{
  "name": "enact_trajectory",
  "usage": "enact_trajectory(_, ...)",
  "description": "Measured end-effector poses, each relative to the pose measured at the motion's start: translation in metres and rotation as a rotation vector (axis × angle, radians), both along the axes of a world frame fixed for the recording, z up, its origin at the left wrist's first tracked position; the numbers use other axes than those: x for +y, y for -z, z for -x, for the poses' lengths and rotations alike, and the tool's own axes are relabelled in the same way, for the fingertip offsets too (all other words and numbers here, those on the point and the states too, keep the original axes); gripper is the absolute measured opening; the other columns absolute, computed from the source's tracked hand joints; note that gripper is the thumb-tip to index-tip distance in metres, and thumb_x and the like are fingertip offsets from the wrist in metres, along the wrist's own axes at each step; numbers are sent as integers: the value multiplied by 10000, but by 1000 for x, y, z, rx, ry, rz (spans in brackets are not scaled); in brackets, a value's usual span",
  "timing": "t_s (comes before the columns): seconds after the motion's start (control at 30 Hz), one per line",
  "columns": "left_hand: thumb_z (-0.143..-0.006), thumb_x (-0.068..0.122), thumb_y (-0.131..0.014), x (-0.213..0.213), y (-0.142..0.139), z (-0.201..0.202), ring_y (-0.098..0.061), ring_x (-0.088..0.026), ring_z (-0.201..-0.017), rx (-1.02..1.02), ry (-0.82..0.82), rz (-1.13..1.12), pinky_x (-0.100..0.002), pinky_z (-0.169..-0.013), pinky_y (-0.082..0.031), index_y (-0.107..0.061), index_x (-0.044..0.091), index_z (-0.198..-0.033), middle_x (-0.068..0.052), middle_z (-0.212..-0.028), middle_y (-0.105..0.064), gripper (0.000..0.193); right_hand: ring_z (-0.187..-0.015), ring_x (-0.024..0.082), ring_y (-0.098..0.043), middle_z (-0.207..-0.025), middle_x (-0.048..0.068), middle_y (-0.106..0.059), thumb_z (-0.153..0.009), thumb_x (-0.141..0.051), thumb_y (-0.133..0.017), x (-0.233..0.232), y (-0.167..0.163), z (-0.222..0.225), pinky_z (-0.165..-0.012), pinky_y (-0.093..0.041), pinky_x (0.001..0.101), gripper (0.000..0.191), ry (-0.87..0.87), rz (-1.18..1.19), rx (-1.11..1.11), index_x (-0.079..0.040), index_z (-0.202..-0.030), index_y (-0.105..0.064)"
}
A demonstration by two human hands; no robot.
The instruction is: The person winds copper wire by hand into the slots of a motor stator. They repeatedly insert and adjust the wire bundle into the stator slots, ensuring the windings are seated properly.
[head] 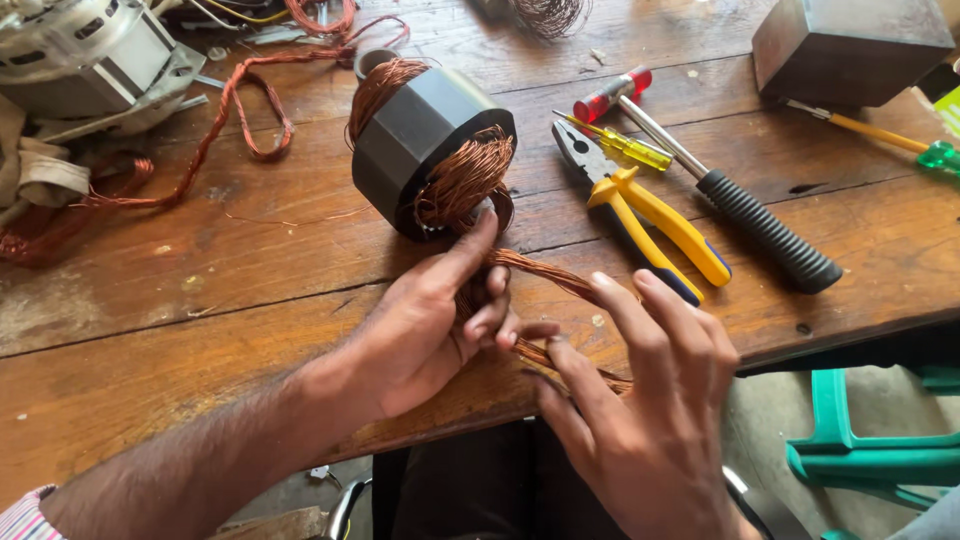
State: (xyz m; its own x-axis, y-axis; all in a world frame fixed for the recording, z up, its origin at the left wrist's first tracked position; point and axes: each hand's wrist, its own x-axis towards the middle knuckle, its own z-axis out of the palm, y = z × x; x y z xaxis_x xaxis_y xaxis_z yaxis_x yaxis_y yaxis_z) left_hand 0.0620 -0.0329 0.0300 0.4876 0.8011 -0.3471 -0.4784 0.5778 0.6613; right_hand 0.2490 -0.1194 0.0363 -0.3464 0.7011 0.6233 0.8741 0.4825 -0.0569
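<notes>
Left hand (430, 325) is closed around a bundle of copper wire (545, 275), fingers curled over the strands and the thumb stretched forward so that its tip touches the wire mass at the near end of the stator core (425, 135). Right hand (650, 420) sits just beside it, toward the table edge; thumb and lower fingers pinch the same bundle farther along, while the index and middle fingers are raised and spread above it. Bundle runs from the core's near end, through the left fist, to the right hand's pinch at the front edge of the wooden table (200, 290). Core is a dark, faceted cylinder lying on its side near mid-table, with copper windings bulging from both ends. Right of the core, close by: yellow-handled pliers (650, 215), a small yellow screwdriver (620, 145) lying across the plier jaws, and a tool with a black ribbed grip and red end (720, 190). Farther right, a dark metal block (850, 45) at the back corner and a green-tipped screwdriver (890, 135) beside it. Left of the core, loose loops of reddish wire (245, 110) trail toward a grey motor housing (90, 60) in the far-left corner. A green plastic stool (870, 450) stands on the floor beyond the table's right end.
</notes>
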Motion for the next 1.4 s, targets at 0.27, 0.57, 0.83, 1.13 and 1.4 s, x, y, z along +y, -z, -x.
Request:
enact_trajectory(0.27, -1035, 495, -503, 1, 4, 0, -552, -191, -494, 66, 38, -72, -483, -999, -576, -538, 80, -768, 14, -440, -355, 495, -1391, 390, -420, -1440, 139, -503, -815, -190, -797, 7, 8, 8, -1104, -317, 577, 214, -72, 17, 72, -145, -1022, -766)
enact_trajectory(0.57, -1068, 486, -493, 3, -5, 4, -604, -172, -571, 168, 167, -251, -412, -941, -581, -566, 60, -804, 7, -518, -456, 506, -1364, 425, -432, -1441, 215, -462, -760, -242, -791, 4, 5, -11, -1062, -364, 553, 287, -107, 24, 50, -139, -1019, -721)
enact_trajectory(0.83, -1052, 413, -486, 9, -25, 28, -689, -72, -646, 843, -107, -1212, -266, -576, -602, -758, 82, -1014, -6, -740, -729, 431, -1169, 398, -572, -1351, 239, -528, -814, -236, -761, 3, -2, -17, -945, -473, 519, 207, -19, 169, 126, -124, -989, -754)
enact_trajectory(1.13, -1132, 135, -560, 51, -14, 85, -623, -123, -738, 953, -868, -1522, -263, -637, -556, -613, 5, -1015, -89, -907, -643, 182, -1114, 409, -570, -1256, 236, -590, -896, -298, -690, 26, -12, 7, -929, -465, 523, 224, -7, 318, 190, -105, -996, -744)
enact_trajectory(1.4, -1051, 489, -458, 92, -8, 104, -571, -222, -1139, 712, -364, -615, -419, -1037, -460, -596, 22, -1225, -136, -1159, -628, 517, -1128, 400, -557, -1307, 220, -588, -877, -288, -694, 47, -19, 21, -900, -451, 528, 249, -28, 351, 150, -86, -1018, -727)
